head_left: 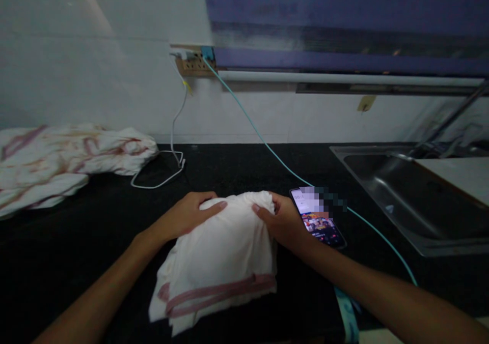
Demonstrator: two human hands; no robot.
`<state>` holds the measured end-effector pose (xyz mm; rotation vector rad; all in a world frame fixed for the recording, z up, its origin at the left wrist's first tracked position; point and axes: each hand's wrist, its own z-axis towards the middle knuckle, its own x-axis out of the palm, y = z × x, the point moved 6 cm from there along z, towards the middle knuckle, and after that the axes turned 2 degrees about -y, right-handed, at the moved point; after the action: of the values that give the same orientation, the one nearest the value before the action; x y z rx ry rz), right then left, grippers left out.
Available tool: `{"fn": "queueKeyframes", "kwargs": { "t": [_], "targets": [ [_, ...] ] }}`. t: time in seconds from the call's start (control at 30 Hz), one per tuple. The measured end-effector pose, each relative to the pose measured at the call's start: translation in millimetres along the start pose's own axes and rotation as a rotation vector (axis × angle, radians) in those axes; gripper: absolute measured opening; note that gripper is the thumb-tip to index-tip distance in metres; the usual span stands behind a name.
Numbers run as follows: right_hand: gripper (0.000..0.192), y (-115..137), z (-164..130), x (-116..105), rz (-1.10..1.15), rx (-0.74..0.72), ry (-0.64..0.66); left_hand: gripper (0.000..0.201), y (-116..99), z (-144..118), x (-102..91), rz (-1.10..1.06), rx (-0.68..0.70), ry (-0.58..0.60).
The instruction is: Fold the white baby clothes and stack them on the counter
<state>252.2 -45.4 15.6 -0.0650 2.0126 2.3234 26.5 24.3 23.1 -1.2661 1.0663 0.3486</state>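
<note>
A white towel with dull red stripes along its lower edge lies bunched and folded on the black countertop, close in front of me. My left hand grips its upper left side, with the thumb on top and the fingers mostly hidden behind the cloth. At the upper right corner, my right hand holds the same towel between thumb and fingers. Whether anything lies under the cloth I cannot tell. Just beyond my right wrist, a phone with a lit screen rests on the counter.
Another striped, stained cloth lies heaped at the left. A white cable and a teal cable run from a wall socket strip. The teal one passes by the phone. On the right is a metal sink with a white board over it.
</note>
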Motion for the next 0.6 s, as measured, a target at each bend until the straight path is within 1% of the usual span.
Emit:
{"fn": "queueKeyframes", "kwargs": {
  "t": [0.1,0.13,0.17,0.23,0.27,0.33,0.4,0.5,0.57,0.6],
  "targets": [
    [0.024,7,-4,-1,0.018,-0.008,-0.053,0.052,11,-2,5.4,-0.262,-0.110,0.155],
    [0.024,9,-6,-2,0.021,-0.010,-0.065,0.051,11,-3,4.6,-0.319,-0.120,0.173],
    [0.022,11,-7,-2,0.021,-0.013,-0.076,0.051,9,-5,1.9,-0.363,-0.110,0.162],
    [0.020,16,-7,-4,0.031,-0.036,-0.112,0.053,4,-9,-5.8,-0.429,-0.086,0.091],
    [0.019,18,-7,-6,0.044,-0.052,-0.135,0.054,2,-11,-9.0,-0.462,-0.095,0.052],
    [0.019,20,-6,-9,0.079,-0.075,-0.172,0.058,4,-14,-12.1,-0.533,-0.156,-0.003],
    [0.020,20,-5,-10,0.116,-0.073,-0.187,0.066,11,-15,-14.2,-0.609,-0.226,-0.067],
    [0.023,17,-3,-10,0.144,-0.065,-0.196,0.079,28,-10,-18.4,-0.729,-0.309,-0.202],
    [0.023,16,-3,-11,0.148,-0.075,-0.214,0.081,37,-4,-18.6,-0.817,-0.330,-0.261],
    [0.023,15,-2,-11,0.152,-0.081,-0.225,0.078,38,-2,-17.5,-0.852,-0.332,-0.275]
  ]
}}
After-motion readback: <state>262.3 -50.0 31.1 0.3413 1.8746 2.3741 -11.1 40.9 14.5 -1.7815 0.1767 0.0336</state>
